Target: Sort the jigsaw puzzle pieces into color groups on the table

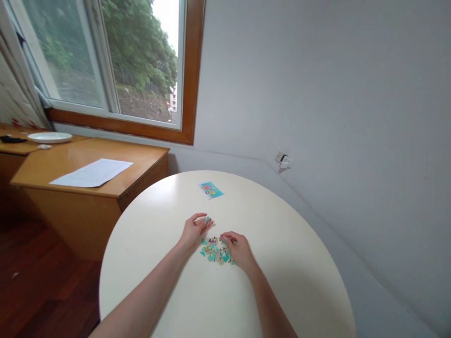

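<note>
Item: left hand (pixel 195 230). Fingers curved, thumb and index finger brought close about a small puzzle piece (pixel 207 219), partly turquoise with darker marks; the remaining fingers lie extended below it. The piece's printed detail is too small to read.

Item: right hand (pixel 241 249). Palm down, thumb and fingertips drawn narrowly together at the right-hand upper edge of the heap. Whether a piece is pinched there cannot be told.

Item: heap of puzzle pieces (pixel 214 251). Loose, overlapping, turquoise, pale and mixed colours; situated between the hands, nearer the person than the left fingertips and touching or just under the right. No joined section can be made out.

Item: picture card (pixel 211 190). Turquoise ground with bright figures; flat, beyond both hands, apart from them.

Item: round table (pixel 299 234). Pale top, beneath both hands and bearing heap and card.

Item: wooden desk (pixel 148 159). Beyond and to the left of the left hand, carrying a sheet of paper (pixel 91 172) and a white plate (pixel 49 137).

Step in hand, as judged: choosing pieces from the heap, one held up by the left hand. The next move appears to call for a fine fingertip grip at the right, lifting a single piece free without dragging its neighbours, and a steady left hold for comparing edges.
</note>
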The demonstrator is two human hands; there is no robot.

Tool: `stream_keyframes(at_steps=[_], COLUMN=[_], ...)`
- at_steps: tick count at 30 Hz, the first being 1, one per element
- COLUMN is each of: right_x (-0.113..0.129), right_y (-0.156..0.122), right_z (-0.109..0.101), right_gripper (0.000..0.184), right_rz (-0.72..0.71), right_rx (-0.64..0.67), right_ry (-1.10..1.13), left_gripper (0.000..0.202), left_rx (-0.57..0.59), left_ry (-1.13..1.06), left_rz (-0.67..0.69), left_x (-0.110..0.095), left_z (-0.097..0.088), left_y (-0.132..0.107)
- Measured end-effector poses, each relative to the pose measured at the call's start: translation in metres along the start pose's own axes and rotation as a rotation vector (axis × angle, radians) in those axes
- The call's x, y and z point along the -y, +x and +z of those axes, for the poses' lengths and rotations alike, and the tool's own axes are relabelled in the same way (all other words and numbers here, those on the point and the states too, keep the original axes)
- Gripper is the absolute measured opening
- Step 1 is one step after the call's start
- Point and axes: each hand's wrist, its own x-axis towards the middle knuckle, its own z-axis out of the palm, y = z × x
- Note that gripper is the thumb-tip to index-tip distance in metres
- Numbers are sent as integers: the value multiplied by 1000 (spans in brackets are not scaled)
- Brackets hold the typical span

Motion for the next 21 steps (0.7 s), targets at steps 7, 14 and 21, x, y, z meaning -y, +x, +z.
stream_keyframes(at_steps=[7, 14, 21], right_x=[5, 4, 3], right_y=[-1, -1, -1], right_z=[0, 0, 0], right_gripper=[23, 25, 26], right_rz=[8, -13, -16], right_rx=[-33, -29, -34], right_ry=[31, 24, 28], left_gripper=[13, 16, 22], left_rx=[-6, -17, -48], left_ry=[8, 22, 0], left_rz=[-1, 15, -4], left_x=[0, -3, -3], left_z=[-2, -3, -3], left_y=[3, 2, 3])
